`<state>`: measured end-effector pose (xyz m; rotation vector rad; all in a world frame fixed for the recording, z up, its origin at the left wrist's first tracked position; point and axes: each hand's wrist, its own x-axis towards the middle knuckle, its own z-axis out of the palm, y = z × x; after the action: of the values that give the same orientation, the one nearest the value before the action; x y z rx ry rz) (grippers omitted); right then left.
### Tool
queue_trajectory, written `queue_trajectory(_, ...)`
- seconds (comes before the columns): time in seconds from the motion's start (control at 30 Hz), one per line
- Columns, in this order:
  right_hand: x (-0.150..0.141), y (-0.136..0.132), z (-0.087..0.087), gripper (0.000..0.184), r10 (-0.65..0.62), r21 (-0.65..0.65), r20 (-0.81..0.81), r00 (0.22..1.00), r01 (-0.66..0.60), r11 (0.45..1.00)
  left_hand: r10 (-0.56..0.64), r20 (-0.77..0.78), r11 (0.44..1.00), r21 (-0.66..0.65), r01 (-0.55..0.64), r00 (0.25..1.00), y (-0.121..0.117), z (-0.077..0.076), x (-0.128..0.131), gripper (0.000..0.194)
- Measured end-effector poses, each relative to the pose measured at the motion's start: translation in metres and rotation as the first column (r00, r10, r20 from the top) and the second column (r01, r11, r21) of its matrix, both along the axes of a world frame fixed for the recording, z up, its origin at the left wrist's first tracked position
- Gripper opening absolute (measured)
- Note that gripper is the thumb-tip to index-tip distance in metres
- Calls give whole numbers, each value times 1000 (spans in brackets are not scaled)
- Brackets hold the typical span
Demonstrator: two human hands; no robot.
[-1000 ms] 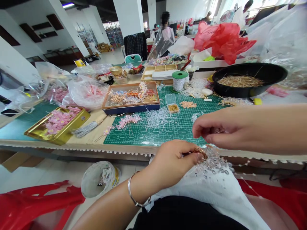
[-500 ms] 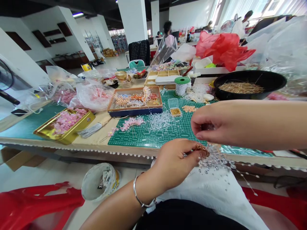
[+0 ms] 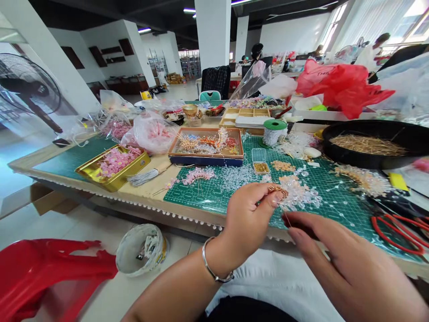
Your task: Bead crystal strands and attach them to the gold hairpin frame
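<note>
My left hand (image 3: 246, 221) pinches the coppery coiled-wire base of a beaded hair ornament (image 3: 299, 192) above the table's front edge. Clear and pale peach beads and petals fan out from it to the right. Just below, my right hand (image 3: 338, 255) has thumb and forefinger closed on a thin wire (image 3: 287, 218) that runs up toward the ornament. Behind them on the green cutting mat (image 3: 201, 199) lie loose clear beads (image 3: 236, 176), peach petals (image 3: 283, 166) and a small box of gold beads (image 3: 261, 167).
Red-handled pliers or scissors (image 3: 398, 235) and a peach beaded piece (image 3: 365, 179) lie at right, below a black basin (image 3: 412, 134). A gold tin (image 3: 144, 160) of pink flowers and an ornament box (image 3: 206, 160) stand left of the hands. A bucket (image 3: 124, 257) is on the floor.
My right hand has come down from above the mat to just below the ornament, now pinching the wire. The left hand has raised the ornament slightly and turned it; the view has shifted left.
</note>
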<state>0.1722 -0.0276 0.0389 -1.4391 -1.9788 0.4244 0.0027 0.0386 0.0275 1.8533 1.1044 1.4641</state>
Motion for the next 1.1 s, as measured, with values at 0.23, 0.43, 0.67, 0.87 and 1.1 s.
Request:
queue_trajectory(0.23,-23,25,2,37,-72,-265,-315,946,-14,964,110,-103,970,226,-85,989,-2,-8,3,16)
queue_trajectory(0.43,-22,29,-8,21,-66,-328,-476,877,-108,938,149,-126,959,260,-112,981,2,-15,1,18)
queue_trajectory(0.67,-25,35,-9,28,-100,-345,-615,782,-153,926,192,-171,922,368,-118,966,5,-18,3,19)
queue_trajectory(0.87,-25,36,-8,26,-164,-348,-451,877,-4,937,195,-179,908,404,-109,964,4,-19,4,19)
queue_trajectory(1.1,-23,25,-1,24,-220,-410,-503,836,-7,912,129,-85,938,334,-94,988,4,-21,8,13)
